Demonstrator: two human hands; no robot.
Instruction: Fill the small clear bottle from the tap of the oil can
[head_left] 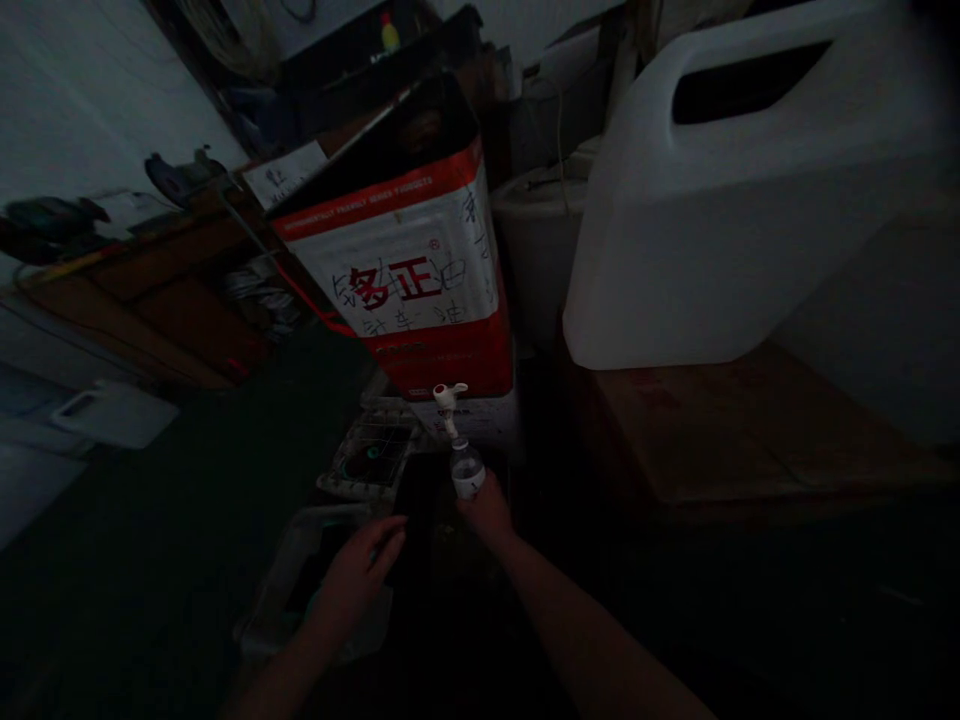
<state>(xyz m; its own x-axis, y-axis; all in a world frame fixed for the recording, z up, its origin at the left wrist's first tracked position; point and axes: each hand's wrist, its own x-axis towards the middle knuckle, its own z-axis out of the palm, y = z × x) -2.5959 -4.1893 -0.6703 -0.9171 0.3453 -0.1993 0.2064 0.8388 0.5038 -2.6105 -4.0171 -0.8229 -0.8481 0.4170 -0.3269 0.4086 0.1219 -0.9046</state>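
In the head view my right hand (489, 515) is closed around a small clear plastic bottle (466, 465) with a white label. The bottle's open neck sits right under the spout of a white tap (448, 398) with a red dot. That tap juts from the lower front of a red and white metal can (405, 265) with handwriting on it. To the left, my left hand (360, 565) hangs over a translucent plastic bin (264, 600), its thumb and fingers curled together. A tiny bluish spot shows between them, too dark to name.
A large white jerrycan (675, 240) rests on a brown box (750, 430) at right. Behind the bin lies a pale crate (352, 455). A wooden workbench (135, 290) with a bench grinder (184, 175) stands at left, and another white jerrycan (120, 415) is on the floor.
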